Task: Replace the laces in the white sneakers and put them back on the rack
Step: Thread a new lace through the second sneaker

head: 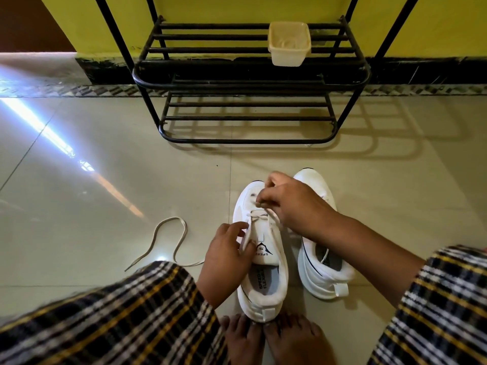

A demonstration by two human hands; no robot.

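Loose lace [168, 239]: on the floor [105, 167] at the left, well apart from the rack, bent in a narrow loop, one end near the checked trouser leg [110, 314].
Left hand [228, 250]: at the left side of the near sneaker, fingers curled, pinching a strand of the white lace [259, 216] beside the tongue.
Near sneaker [263, 259]: on the floor in the middle, toe pointing to the rack, heel touching the bare toes [274, 335] at the bottom edge. Lace threaded across the lowest eyelets only; tongue with a black logo lying open, printed insole visible inside.
Right hand [292, 204]: above the toe part of the near sneaker, fingers closed, pinching the other end of the same lace and holding it up from the eyelets.
Second sneaker [320, 248]: just beside the near one at its right, also with toe to the rack, partly hidden under the right hand and wrist. A thin piece of lace visible in its opening; whether laced, cannot tell.
Rack [250, 77]: black metal, two tiers of bars, standing against the yellow wall [210, 9] beyond both sneakers, no shoe on it.
Plastic tub [289, 43]: cream, square, on the upper tier toward the right.
Right sleeve [442, 306]: checked cloth, at the lower right corner.
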